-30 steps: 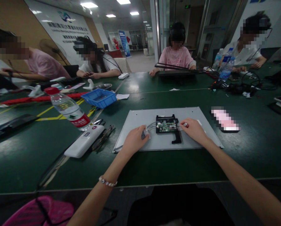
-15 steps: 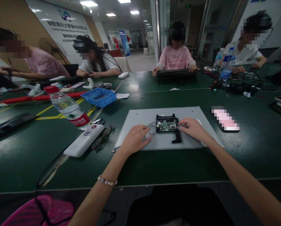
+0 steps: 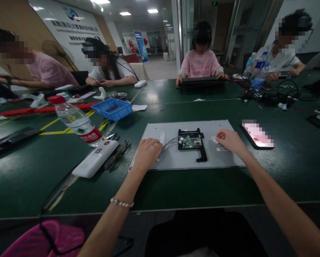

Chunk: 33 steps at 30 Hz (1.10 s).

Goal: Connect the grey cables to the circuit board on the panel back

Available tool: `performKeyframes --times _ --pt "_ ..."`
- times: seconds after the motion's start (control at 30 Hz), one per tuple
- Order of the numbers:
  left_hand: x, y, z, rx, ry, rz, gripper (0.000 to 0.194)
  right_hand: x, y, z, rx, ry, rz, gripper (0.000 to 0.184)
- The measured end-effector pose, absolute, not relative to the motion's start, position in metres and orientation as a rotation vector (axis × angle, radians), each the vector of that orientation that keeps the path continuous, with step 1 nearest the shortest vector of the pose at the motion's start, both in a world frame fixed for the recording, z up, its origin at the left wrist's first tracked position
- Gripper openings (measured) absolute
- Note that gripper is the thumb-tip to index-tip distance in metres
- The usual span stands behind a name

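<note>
A flat grey panel (image 3: 173, 160) lies in front of me, with a black frame (image 3: 202, 155) holding a green circuit board (image 3: 189, 142) on it. Thin grey cables (image 3: 172, 142) run from the board's left side to my left hand (image 3: 149, 151), whose bent fingers are closed at their end; the fingertips are partly hidden. Just beyond that hand a pale strip (image 3: 162, 137) shows against the panel. My right hand (image 3: 231, 141), over the panel's right side, pinches a small whitish piece (image 3: 214, 139). Below this lies a white label (image 3: 222, 149).
Left of the panel are glasses (image 3: 117, 156), a white power bank (image 3: 95, 159), a red-capped bottle (image 3: 78, 123) and a blue tray (image 3: 113, 109). A phone (image 3: 257, 134) lies to the right. Several people sit around the green table (image 3: 192, 192).
My right hand has moved right, away from the board's edge, to the whitish piece. My left hand has shifted slightly left, and its spread fingers have closed.
</note>
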<state>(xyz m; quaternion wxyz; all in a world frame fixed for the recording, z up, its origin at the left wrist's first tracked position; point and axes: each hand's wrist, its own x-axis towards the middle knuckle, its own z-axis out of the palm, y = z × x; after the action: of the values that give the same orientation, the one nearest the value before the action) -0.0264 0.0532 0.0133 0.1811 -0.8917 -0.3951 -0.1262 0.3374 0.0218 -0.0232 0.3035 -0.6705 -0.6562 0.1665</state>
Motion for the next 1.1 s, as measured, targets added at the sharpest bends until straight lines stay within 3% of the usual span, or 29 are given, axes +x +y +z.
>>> performKeyframes --times 0.23,0.43,0.67,1.1 --pt "-0.024 0.053 0.012 -2.548 -1.233 -0.440 0.027 0.327 0.036 -0.016 -1.741 -1.849 0.160 0.032" --pt "-0.025 0.053 0.013 -2.559 -1.309 -0.506 0.025 0.269 0.071 0.008 -1.407 -2.174 0.169 0.030" --pt "-0.031 0.054 0.009 -2.515 -1.382 -0.610 0.022 0.235 0.096 0.009 -1.494 -2.238 0.267 0.022" --pt "-0.030 0.055 0.013 -2.463 -1.377 -0.841 0.021 0.305 0.077 -0.006 -1.785 -1.977 -0.012 0.027"
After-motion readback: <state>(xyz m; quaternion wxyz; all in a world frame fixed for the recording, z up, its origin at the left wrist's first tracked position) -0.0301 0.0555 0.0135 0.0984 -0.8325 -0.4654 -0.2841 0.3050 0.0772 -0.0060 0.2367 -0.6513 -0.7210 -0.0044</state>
